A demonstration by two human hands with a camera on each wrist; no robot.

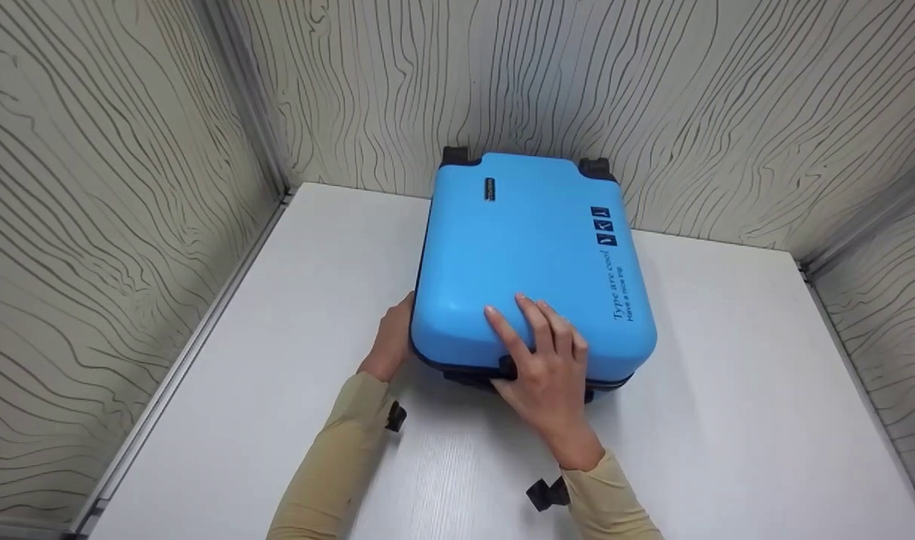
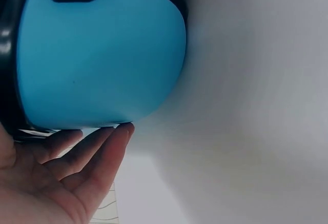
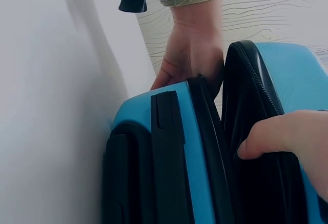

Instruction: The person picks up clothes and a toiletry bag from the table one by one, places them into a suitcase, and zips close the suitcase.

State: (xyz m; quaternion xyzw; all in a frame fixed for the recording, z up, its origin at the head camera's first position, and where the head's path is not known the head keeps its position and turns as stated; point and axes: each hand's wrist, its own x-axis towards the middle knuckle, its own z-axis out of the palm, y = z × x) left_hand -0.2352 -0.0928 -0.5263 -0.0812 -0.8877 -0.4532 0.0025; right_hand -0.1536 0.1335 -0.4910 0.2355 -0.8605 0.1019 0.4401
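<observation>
A blue hard-shell suitcase point(image 1: 532, 247) lies flat on the white table, its wheels toward the back wall. In the right wrist view its lid point(image 3: 289, 75) stands a little apart from the lower shell point(image 3: 200, 183), with a dark gap between their zipper edges. My right hand point(image 1: 544, 367) grips the lid's front edge, fingers spread on top and thumb point(image 3: 261, 139) at the inner edge. At the left side, my left hand point(image 1: 391, 341) touches the lower shell with nearly straight fingers point(image 2: 110, 155); the head view partly hides it behind the suitcase.
The white table point(image 1: 322, 262) runs around the suitcase. A patterned back wall point(image 1: 367, 97) rises close behind the wheels point(image 1: 455, 155), and patterned side walls stand left and right. Black mounts point(image 1: 545, 495) hang at both sleeve cuffs.
</observation>
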